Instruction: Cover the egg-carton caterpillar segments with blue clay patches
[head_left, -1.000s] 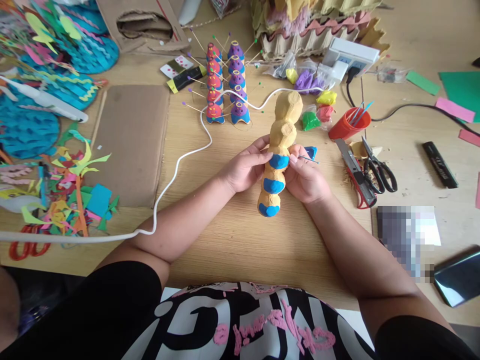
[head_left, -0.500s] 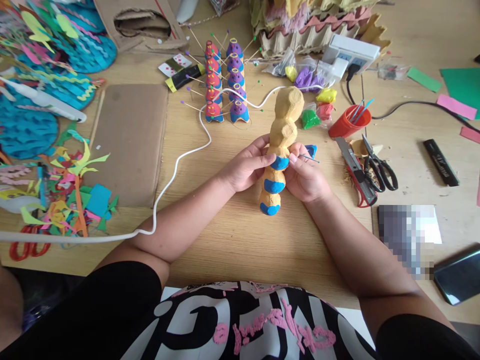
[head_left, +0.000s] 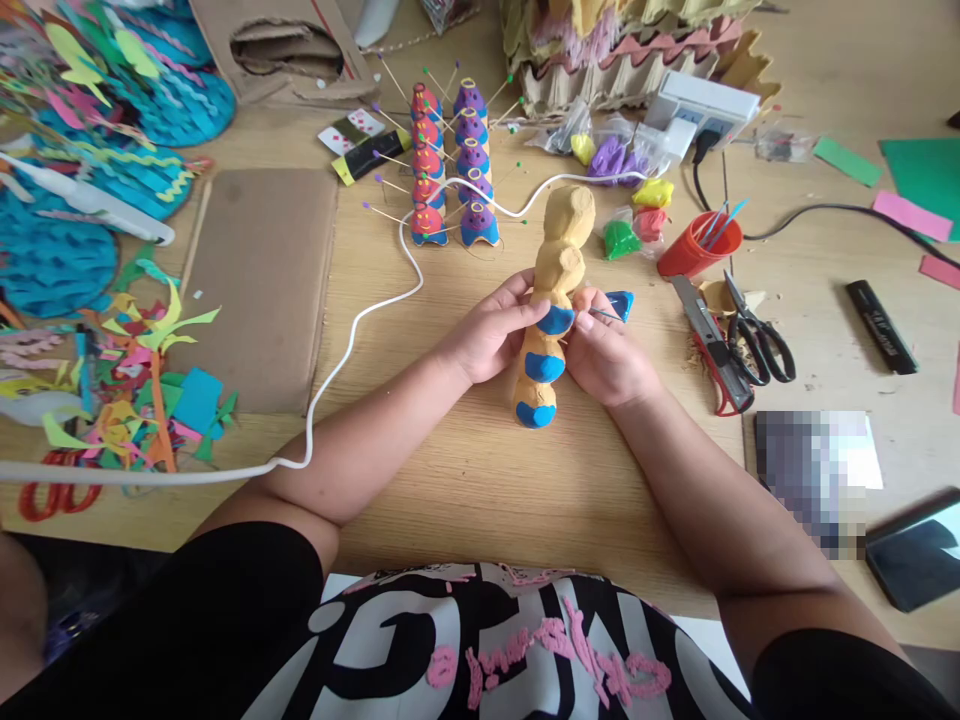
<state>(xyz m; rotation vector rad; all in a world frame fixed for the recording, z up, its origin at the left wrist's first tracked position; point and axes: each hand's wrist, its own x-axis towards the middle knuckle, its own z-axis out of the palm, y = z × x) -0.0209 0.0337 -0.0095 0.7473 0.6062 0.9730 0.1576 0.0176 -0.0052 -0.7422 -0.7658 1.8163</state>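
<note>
A tan egg-carton strip (head_left: 560,267) with several bumps stands lengthwise away from me, blue clay patches (head_left: 544,367) on its three nearer bumps. My left hand (head_left: 501,325) grips its left side, the thumb beside the upper blue patch. On the right, my right hand (head_left: 611,350) pinches a thin blue stick (head_left: 604,314), its fingertips close to that same patch. Just behind the right fingers lies a small packet of blue clay (head_left: 621,304), partly hidden.
Finished red and purple figures (head_left: 427,218) with pins stand behind. A white cord (head_left: 360,320) crosses my left forearm. To the right are a red cup (head_left: 694,246), a cutter (head_left: 712,345) and black scissors (head_left: 759,335). Cardboard (head_left: 259,290) and paper scraps lie left.
The tan strip has shifted slightly left and tilted a little. My right hand has moved slightly left with it, and the stick now sits at a different angle.
</note>
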